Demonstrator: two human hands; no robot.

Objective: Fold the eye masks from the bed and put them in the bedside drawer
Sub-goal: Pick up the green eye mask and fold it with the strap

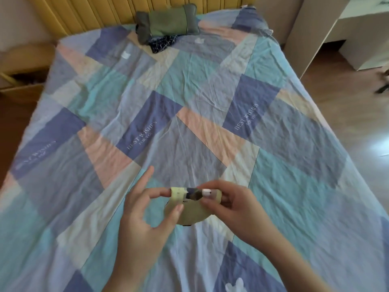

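Note:
A pale yellow eye mask (190, 211), folded over with a dark strap at its top, is held just above the patchwork bedspread (189, 102) near the bed's foot. My left hand (145, 209) pinches its left edge between thumb and fingertips. Gripping its upper right part and the strap is my right hand (233, 205). The bedside drawer (21, 83) stands pulled out at the far left beside the bed, with dark contents that I cannot make out.
A green-grey pillow (168, 22) lies at the head of the bed with a dark patterned cloth (163, 43) in front of it. A yellow padded headboard (126, 9) is behind. White furniture (347, 28) and wooden floor are on the right.

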